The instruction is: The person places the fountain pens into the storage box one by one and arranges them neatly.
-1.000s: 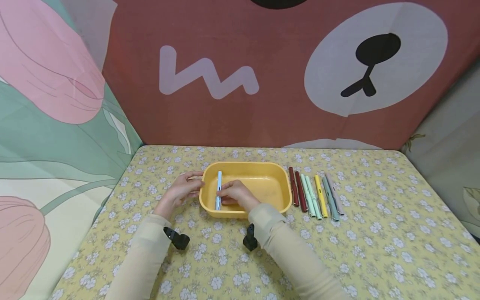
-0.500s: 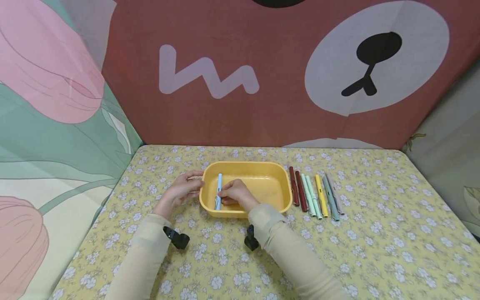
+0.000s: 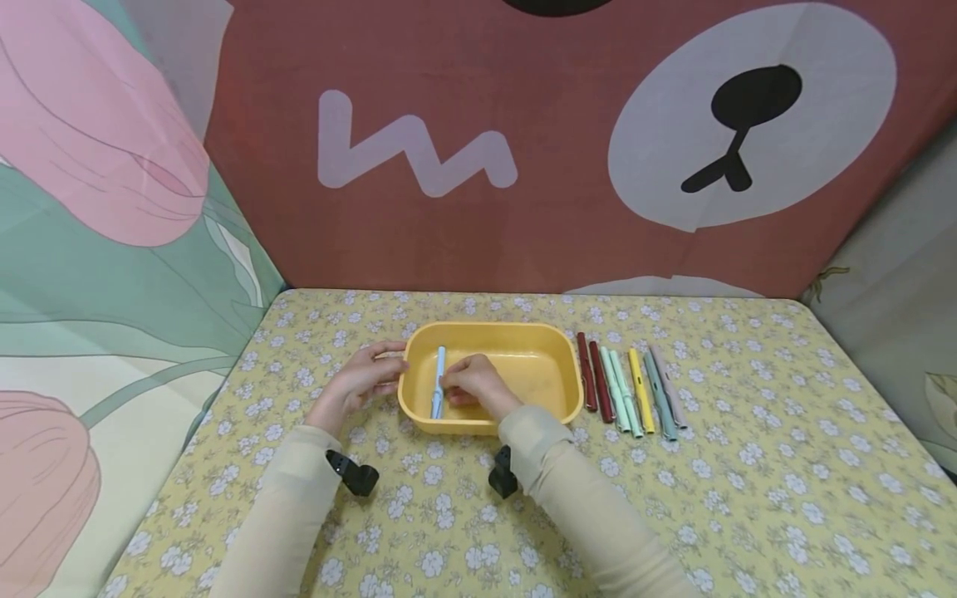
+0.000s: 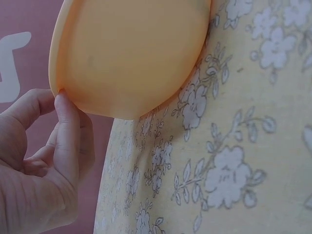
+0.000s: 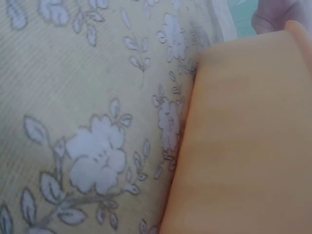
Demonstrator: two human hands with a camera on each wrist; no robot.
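In the head view a yellow plastic tub (image 3: 534,423) stands on the table, with one light blue pen (image 3: 441,359) lying lengthwise inside near its left end. My left hand (image 3: 357,384) pinches the tub's left rim between thumb and finger; the left wrist view shows this grip close up. My right hand (image 3: 478,384) reaches into the tub, fingertips curled at the middle of the blue pen and holding it, though its thumb is mostly hidden. The right wrist view shows only the tub's outer wall (image 5: 243,136) and part of a hand (image 5: 280,14) beyond it.
Right of the tub lie dark red pens (image 3: 601,382), mint green pens (image 3: 622,390), a yellow pen (image 3: 640,390), a grey-blue pen (image 3: 661,394) and a pale mauve pen (image 3: 668,386). A flowered yellow cloth (image 3: 748,498) covers the table; printed fabric (image 3: 523,241) hangs behind.
The blue pen has shifted slightly inside the tub and turned a little about its length, and my right hand has moved slightly right. My left hand has stayed at the rim.
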